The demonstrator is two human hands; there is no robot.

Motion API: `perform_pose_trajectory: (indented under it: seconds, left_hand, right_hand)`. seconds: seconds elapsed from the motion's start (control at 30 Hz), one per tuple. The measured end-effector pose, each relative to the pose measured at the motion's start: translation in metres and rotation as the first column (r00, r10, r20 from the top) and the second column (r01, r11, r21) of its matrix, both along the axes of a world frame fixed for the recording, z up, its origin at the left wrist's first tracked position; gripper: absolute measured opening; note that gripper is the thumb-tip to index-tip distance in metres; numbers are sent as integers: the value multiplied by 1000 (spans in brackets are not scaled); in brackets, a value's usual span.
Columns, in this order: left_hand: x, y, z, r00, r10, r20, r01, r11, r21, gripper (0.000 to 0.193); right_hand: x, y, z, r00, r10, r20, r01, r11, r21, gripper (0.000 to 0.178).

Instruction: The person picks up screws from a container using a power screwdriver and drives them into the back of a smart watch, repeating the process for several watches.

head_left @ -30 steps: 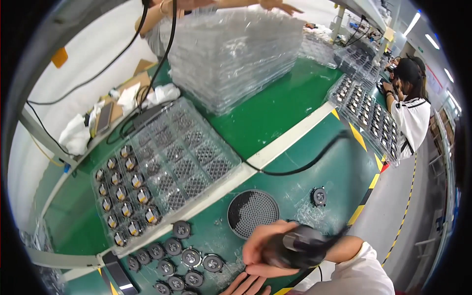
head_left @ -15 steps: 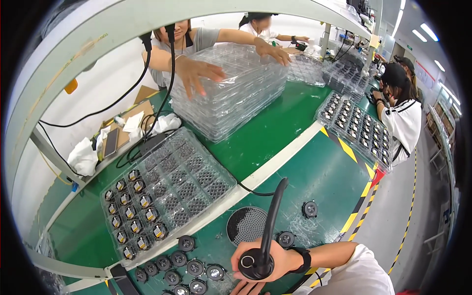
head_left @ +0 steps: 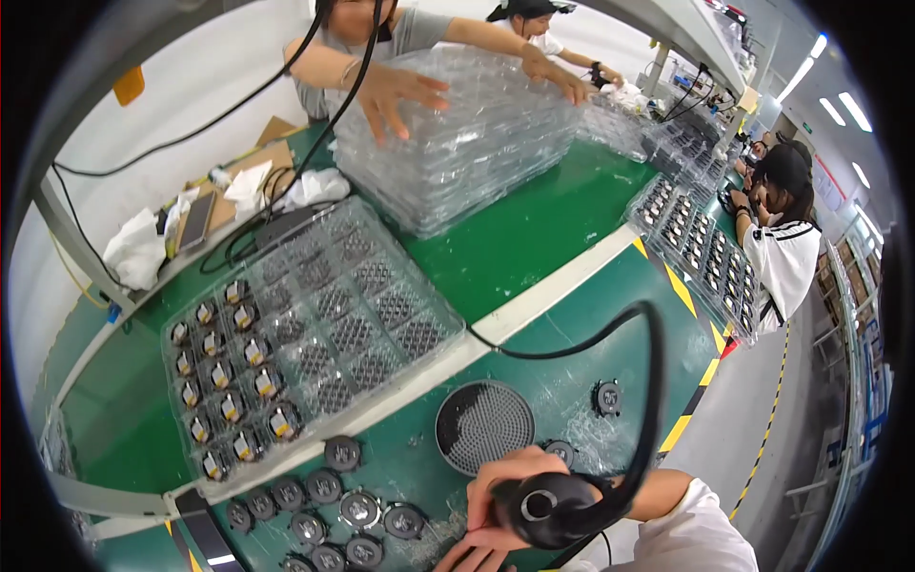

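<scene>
My right hand point(head_left: 505, 477) is closed round a black electric screwdriver point(head_left: 548, 513), seen from its rounded top end; a thick black cable arches up from it. The tool's tip is hidden. My left hand point(head_left: 472, 557) lies just below at the lower edge, fingers bent together; what they hold, if anything, is hidden. Beyond my right hand lies a round black dish point(head_left: 500, 415) with a dotted surface. Several round black device casings point(head_left: 360, 510) rest to the left. One casing point(head_left: 560, 450) sits beside the right wrist, another point(head_left: 607, 398) farther right.
A clear compartment tray point(head_left: 334, 310), part filled with round units, stands beyond the white ledge point(head_left: 534, 310). Behind it, a co-worker's hands point(head_left: 396, 95) touch a tall stack of clear trays point(head_left: 457, 153). Another filled tray point(head_left: 696, 253) is at right. A black slab point(head_left: 200, 524) lies lower left.
My view has shifted, and the screwdriver now leans, with its top end and cable swung to the right. My right hand still grips it. The co-worker's hands stay on the stack.
</scene>
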State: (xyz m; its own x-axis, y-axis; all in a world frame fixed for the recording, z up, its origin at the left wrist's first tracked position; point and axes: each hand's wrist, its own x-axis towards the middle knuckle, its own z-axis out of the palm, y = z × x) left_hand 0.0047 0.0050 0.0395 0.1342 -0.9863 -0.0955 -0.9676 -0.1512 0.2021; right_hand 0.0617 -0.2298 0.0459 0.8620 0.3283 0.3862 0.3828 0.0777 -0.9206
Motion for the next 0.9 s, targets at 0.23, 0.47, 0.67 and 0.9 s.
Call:
perform_pose_trajectory:
  seconds: [0.23, 0.47, 0.67, 0.9]
  left_hand:
    - [-1, 1, 8, 1000, 25, -10, -24, 1000, 18, 72]
    - [-3, 5, 6, 1000, 26, 3, -26, 1000, -3, 82]
    - [2, 3, 17, 991, 32, -128, -33, 999, -3, 78]
    - [0, 6, 10, 991, 40, -126, -45, 998, -38, 67]
  right_hand:
    - [-4, 7, 14, 998, -19, -57, 18, 1000, -20, 23]
    - [-15, 4, 19, 959, -11, -283, 4, 1000, -25, 23]
    - [-14, 6, 13, 970, -57, -237, 50, 998, -34, 24]
    - [-16, 6, 11, 959, -34, -280, 30, 999, -16, 34]
